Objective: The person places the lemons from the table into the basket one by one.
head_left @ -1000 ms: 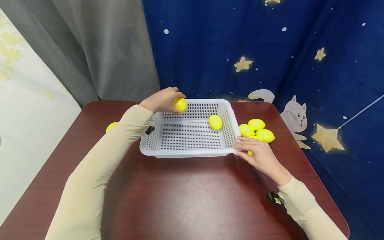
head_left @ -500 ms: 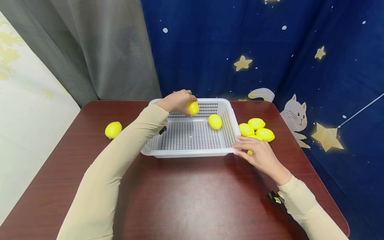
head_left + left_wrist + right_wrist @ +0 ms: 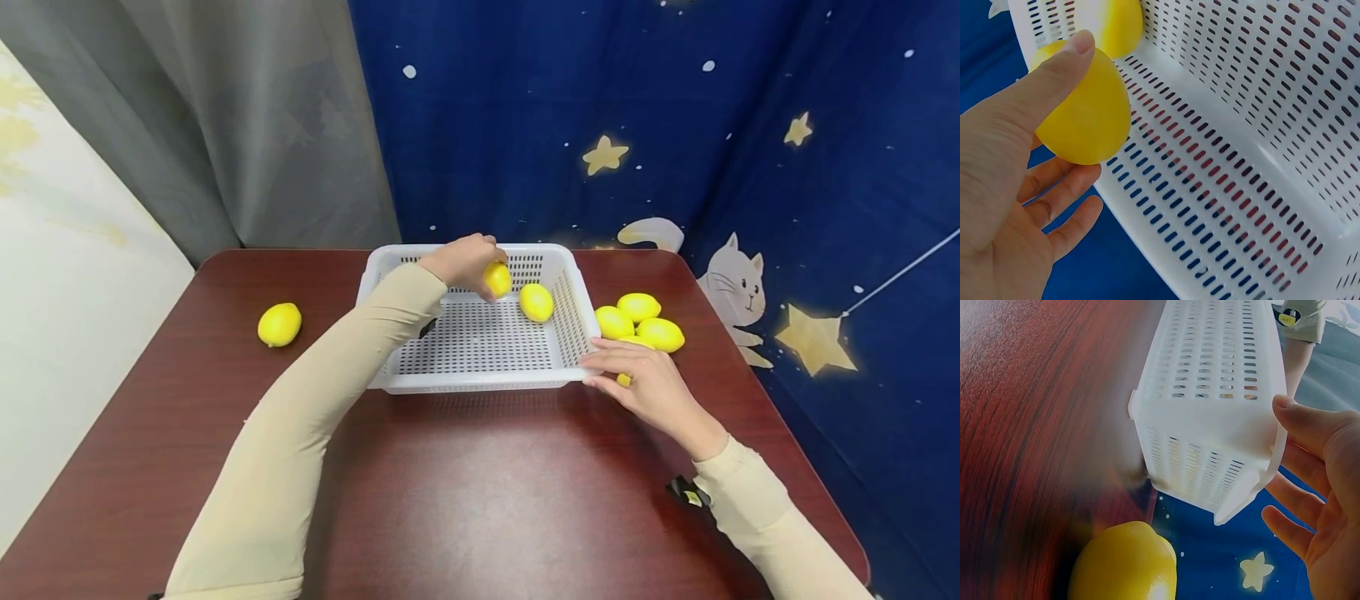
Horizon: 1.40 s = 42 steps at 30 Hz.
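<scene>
My left hand (image 3: 468, 262) grips a lemon (image 3: 497, 281) between thumb and fingers, inside the back half of a white perforated plastic basket (image 3: 468, 381). In the left wrist view the held lemon (image 3: 1088, 115) hangs close to a second lemon (image 3: 1119, 28), which lies in the basket near its right end (image 3: 536, 302). With thumb and fingertips my right hand (image 3: 641, 379) pinches the rim at the basket's near right corner. The right wrist view shows the thumb on one side of the rim (image 3: 1279, 447) and fingers on the other.
Several lemons (image 3: 660, 334) lie clustered on the table to the basket's right, one partly behind my right hand. A single lemon (image 3: 280, 325) sits on the left of the dark red wooden table (image 3: 480, 492). Curtains (image 3: 495, 125) hang beyond the table's far edge.
My left hand has carried its lemon rightward and slightly down, from the basket's back left toward the lemon inside. The lemon at the table's left has come fully into sight. My right hand stays put.
</scene>
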{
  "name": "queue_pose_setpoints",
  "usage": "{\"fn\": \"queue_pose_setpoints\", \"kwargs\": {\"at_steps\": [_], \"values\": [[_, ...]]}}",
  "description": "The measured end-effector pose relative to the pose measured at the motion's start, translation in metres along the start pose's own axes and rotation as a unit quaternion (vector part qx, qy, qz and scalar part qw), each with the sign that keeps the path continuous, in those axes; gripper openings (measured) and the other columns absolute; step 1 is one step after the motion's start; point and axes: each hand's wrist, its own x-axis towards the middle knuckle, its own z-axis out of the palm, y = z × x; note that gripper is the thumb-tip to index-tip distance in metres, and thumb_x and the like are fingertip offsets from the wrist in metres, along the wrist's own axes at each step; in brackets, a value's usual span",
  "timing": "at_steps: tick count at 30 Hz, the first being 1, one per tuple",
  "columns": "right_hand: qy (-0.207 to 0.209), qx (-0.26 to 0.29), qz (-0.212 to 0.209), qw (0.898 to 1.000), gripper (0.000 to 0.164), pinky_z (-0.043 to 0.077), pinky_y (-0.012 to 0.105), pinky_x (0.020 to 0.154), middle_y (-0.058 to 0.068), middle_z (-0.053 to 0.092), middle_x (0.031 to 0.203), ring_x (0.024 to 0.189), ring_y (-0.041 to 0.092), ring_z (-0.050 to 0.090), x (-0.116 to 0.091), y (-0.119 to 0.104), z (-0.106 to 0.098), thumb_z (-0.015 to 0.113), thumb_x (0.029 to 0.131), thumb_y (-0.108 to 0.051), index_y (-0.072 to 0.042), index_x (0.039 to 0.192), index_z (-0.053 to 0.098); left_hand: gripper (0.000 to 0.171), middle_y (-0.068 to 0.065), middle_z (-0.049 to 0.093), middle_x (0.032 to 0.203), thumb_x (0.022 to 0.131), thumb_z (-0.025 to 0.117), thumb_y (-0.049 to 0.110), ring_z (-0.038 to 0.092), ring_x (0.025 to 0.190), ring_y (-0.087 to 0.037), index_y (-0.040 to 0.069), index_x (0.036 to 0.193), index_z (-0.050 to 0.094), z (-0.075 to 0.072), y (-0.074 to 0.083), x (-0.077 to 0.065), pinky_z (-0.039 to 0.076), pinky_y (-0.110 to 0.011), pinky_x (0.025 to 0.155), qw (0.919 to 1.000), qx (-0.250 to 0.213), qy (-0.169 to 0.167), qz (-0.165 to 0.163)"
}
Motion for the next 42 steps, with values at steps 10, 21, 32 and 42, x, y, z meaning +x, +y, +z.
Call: {"fn": "queue_pose_setpoints", "kwargs": {"at_steps": [10, 21, 32, 42], "values": [[-0.003, -0.009, 0.007, 1.0, 0.04, 0.052, 0.044, 0.1, 0.0, 0.075, 0.115, 0.12, 0.023, 0.066, 0.0, 0.001, 0.0, 0.086, 0.075, -0.024, -0.017, 0.112, 0.076, 0.07, -0.007, 0.063, 0.127, 0.073, 0.087, 0.036, 0.057, 0.111, -0.021, 0.011, 0.133, 0.061, 0.014, 0.006, 0.016, 0.047, -0.033, 0.103, 0.9996, -0.002, -0.025, 0.012], [-0.009, -0.003, 0.011, 1.0, 0.04, 0.052, 0.046, 0.099, 0.002, 0.075, 0.116, 0.121, 0.024, 0.066, 0.001, 0.001, 0.0, 0.085, 0.076, -0.024, -0.017, 0.114, 0.076, 0.068, -0.008, 0.062, 0.129, 0.075, 0.086, 0.033, 0.057, 0.116, -0.023, 0.01, 0.133, 0.06, 0.034, 0.01, 0.025, 0.046, -0.036, 0.107, 0.9985, 0.0, -0.05, 0.02], [-0.004, 0.004, 0.01, 1.0, 0.038, 0.053, 0.047, 0.098, 0.002, 0.075, 0.115, 0.12, 0.025, 0.066, 0.001, 0.002, 0.001, 0.084, 0.077, -0.025, -0.017, 0.113, 0.076, 0.071, -0.008, 0.065, 0.124, 0.073, 0.087, 0.035, 0.058, 0.114, -0.022, 0.007, 0.132, 0.061, 0.047, 0.013, 0.03, 0.045, -0.034, 0.108, 0.9979, 0.02, -0.048, 0.037], [0.004, 0.002, 0.004, 1.0, 0.038, 0.054, 0.046, 0.097, 0.002, 0.076, 0.114, 0.119, 0.025, 0.067, 0.001, 0.003, 0.001, 0.084, 0.076, -0.026, -0.016, 0.112, 0.077, 0.073, -0.008, 0.062, 0.126, 0.074, 0.086, 0.037, 0.056, 0.115, -0.021, 0.009, 0.136, 0.058, 0.052, 0.011, 0.034, 0.045, -0.033, 0.107, 0.9978, 0.029, -0.054, 0.025]]}}
